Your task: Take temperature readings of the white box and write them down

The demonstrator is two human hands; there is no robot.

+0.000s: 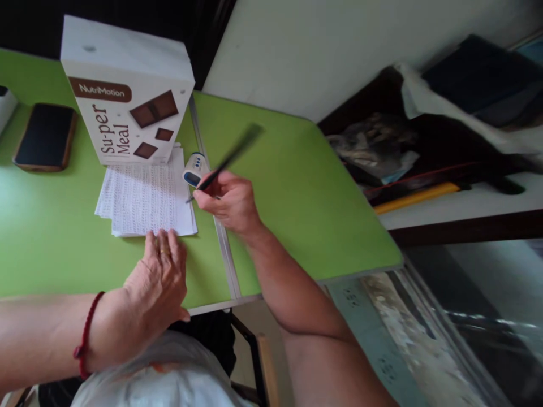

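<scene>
A black pen (220, 165) is pinched between the fingers of my right hand (231, 203). Its thin tip points down over the right edge of the paper stack (144, 198), and its upper end is blurred. I cannot tell whether the tip touches the sheet. Rows of small handwriting cover the top sheet. My left hand (156, 277) lies with fingers stretched out, fingertips on the stack's near edge. Just beyond the pen sits a small white device with blue trim (195, 168). A white "NutriMotion Su-per Meal" box (139, 121) stands upright at the far end of the papers.
The green table (288, 169) has a metal seam (227, 260) right of the papers. A dark phone-like object with a brown edge (46, 135) lies at left. Beyond the right side are a shelf with bagged items (377, 141) and a yellow strip (418, 198).
</scene>
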